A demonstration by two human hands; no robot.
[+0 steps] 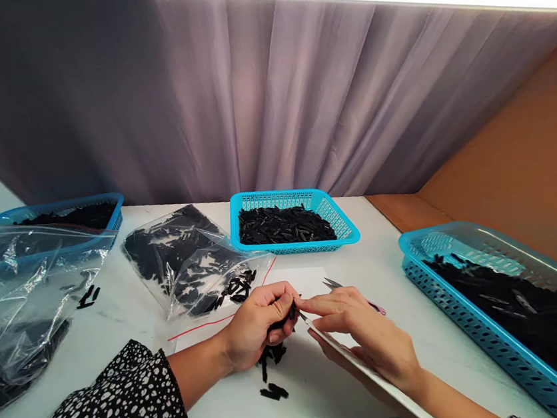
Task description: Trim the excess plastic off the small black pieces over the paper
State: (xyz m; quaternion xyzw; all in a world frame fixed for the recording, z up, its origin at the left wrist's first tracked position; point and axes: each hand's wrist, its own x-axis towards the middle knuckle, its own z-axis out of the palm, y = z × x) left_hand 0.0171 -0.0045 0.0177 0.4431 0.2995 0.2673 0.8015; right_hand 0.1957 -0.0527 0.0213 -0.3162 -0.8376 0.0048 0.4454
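In the middle, my left hand (pixel 264 321) is closed around small dark black strips (pixel 287 320), partly hidden by its fingers. My right hand (pixel 360 334) meets it from the right, its fingertips close to the left thumb. A long, thin white strip (pixel 378 377) with a narrow tip runs under the right fingers toward the black pieces; its exact kind I cannot make out. Loose black pieces (pixel 275 392) lie below my left hand on a white sheet (pixel 240 404). Behind the right hand is a pair of scissors (pixel 332 284), its handle partly covered.
A blue basket (pixel 346 233) of black pieces stands at the back, another basket (pixel 450 303) at right, a third (pixel 118 210) at back left. A zip bag (pixel 177 247) of black pieces lies behind my left hand. A large clear bag (pixel 30 284) is at left.
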